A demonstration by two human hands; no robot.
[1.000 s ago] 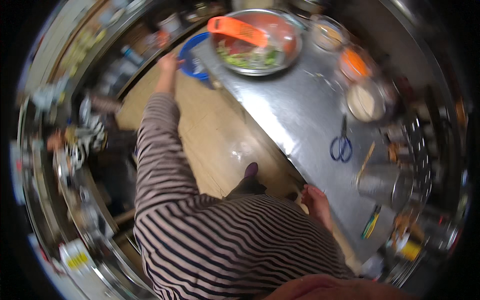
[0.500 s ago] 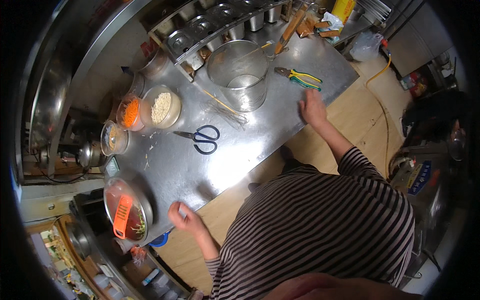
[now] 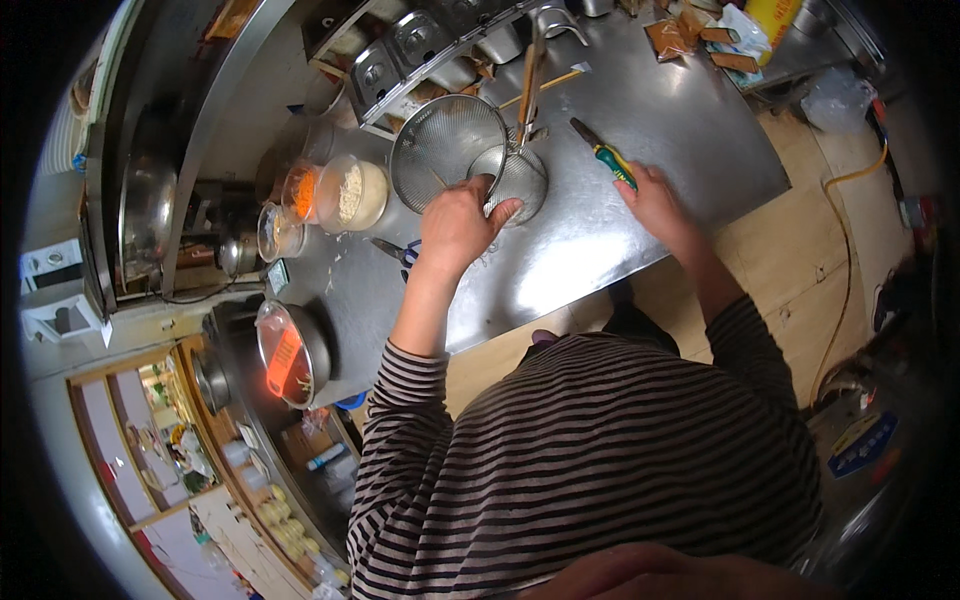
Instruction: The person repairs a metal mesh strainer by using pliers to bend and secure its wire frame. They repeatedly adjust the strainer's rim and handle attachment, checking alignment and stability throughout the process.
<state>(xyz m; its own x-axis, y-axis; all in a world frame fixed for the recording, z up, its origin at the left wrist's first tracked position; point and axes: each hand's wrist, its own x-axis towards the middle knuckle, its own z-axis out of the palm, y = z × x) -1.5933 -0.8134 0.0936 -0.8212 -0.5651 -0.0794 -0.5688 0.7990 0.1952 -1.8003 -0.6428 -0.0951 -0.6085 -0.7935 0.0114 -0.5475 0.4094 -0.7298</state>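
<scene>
My left hand (image 3: 458,225) is closed at the near rim of a cylindrical wire mesh basket (image 3: 420,145), which leans to the left on the steel table. The fingertips are partly hidden inside the rim, and the thumb points right. To the right, my right hand (image 3: 655,205) grips the handles of green-and-yellow pliers (image 3: 612,160), their jaws pointing away to the far left. Scissors (image 3: 392,250) lie left of my left wrist, their handles partly covered by it. Behind the basket lies a wooden-handled tool (image 3: 528,95), beside a thin stick (image 3: 555,88).
Tubs of orange shreds (image 3: 303,193) and white shreds (image 3: 350,195) stand left on the steel table (image 3: 600,240). Nearer is a steel bowl (image 3: 318,345) with an orange grater (image 3: 284,362). Metal containers (image 3: 415,38) line the back; a packet (image 3: 668,42) lies at the far right.
My left hand has moved from the table's near edge up to the mesh basket, which now leans left. My right hand has taken hold of the pliers and turned them. The view has shifted.
</scene>
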